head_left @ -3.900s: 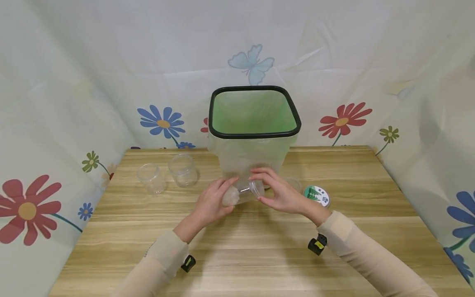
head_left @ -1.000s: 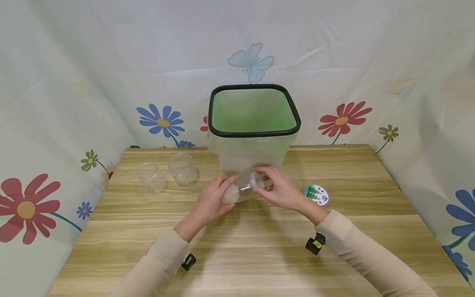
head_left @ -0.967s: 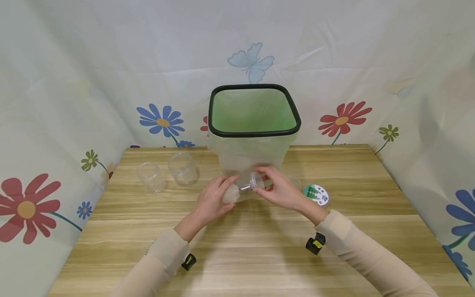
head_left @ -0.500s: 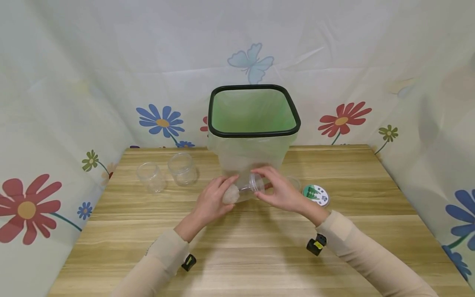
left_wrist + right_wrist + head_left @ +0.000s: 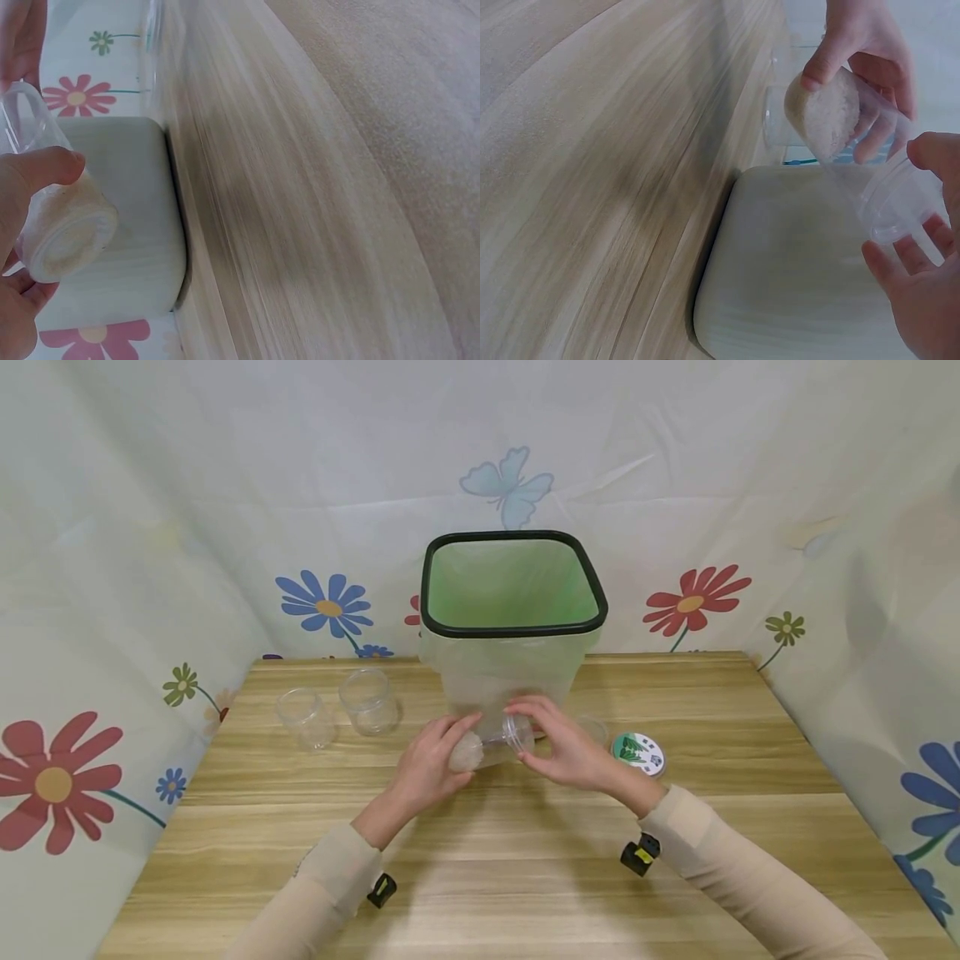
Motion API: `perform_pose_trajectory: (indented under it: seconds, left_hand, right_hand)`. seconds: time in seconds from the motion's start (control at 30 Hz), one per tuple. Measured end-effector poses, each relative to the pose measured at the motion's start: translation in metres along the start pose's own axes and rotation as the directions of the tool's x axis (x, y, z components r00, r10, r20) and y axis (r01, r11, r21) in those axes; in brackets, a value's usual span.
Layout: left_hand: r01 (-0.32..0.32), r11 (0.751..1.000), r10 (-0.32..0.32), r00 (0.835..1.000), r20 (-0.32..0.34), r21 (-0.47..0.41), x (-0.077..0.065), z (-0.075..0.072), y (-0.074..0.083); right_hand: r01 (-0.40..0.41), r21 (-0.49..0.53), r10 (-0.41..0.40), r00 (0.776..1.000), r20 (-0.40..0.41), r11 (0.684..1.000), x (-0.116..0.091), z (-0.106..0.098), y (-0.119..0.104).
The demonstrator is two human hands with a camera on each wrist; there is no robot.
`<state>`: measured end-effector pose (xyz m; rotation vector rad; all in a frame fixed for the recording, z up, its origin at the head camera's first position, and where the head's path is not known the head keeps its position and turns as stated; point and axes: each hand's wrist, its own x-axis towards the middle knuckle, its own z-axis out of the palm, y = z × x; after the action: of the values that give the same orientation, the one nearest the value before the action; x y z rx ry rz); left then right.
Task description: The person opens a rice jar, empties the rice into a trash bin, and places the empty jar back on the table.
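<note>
A clear plastic jar (image 5: 493,750) lies tilted between both hands, its base toward the left. White rice-like grains (image 5: 831,116) are gathered at its base end. My left hand (image 5: 431,762) grips that base, thumb on one side and fingers on the other. At the mouth end, my right hand (image 5: 562,745) holds the ridged rim (image 5: 885,202) between thumb and curled fingertips. In the left wrist view the jar's round bottom (image 5: 73,244) faces the camera, with the left thumb across its side.
Two clear jars (image 5: 306,720) stand at the left. Behind the hands is a pale green bin (image 5: 517,664) with a black rim. A green-and-white round lid (image 5: 639,754) lies on the wooden table (image 5: 480,877) at the right, near a clear disc (image 5: 595,731).
My right hand has shifted its fingers round the jar's mouth and turned back slightly from a second ago. The left hand stays on the base.
</note>
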<state>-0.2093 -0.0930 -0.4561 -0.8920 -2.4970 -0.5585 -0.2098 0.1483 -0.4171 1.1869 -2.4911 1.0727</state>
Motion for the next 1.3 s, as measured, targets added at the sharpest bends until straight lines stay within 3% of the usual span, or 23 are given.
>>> perform_pose_trajectory:
  seconds: [0.47,0.67,0.9,1.1,1.3]
  left_hand:
    - [-0.005,1.000,0.005,1.000,-0.018,-0.005,-0.001,0.000,-0.001]
    - [-0.015,1.000,0.015,1.000,-0.027,0.001,-0.001,-0.002,-0.001]
    - [-0.029,1.000,0.029,0.999,-0.022,-0.002,0.000,-0.002,0.001]
    - [-0.022,1.000,0.022,1.000,-0.012,-0.008,0.001,-0.003,0.003]
    - [-0.017,1.000,0.017,1.000,0.005,-0.007,0.003,-0.003,0.003]
  right_hand:
    - [0.045,-0.046,-0.045,0.999,-0.005,0.998,-0.001,0.000,0.000]
    - [-0.061,-0.040,0.059,0.997,-0.046,0.997,0.001,-0.001,-0.006]
    - [-0.269,-0.043,0.268,0.963,-0.028,0.962,0.003,-0.003,-0.012]
    - [-0.253,-0.093,0.251,0.968,-0.026,0.963,0.003,-0.003,-0.011]
    - [-0.241,-0.016,0.241,0.971,-0.006,0.970,0.004,-0.004,-0.010]
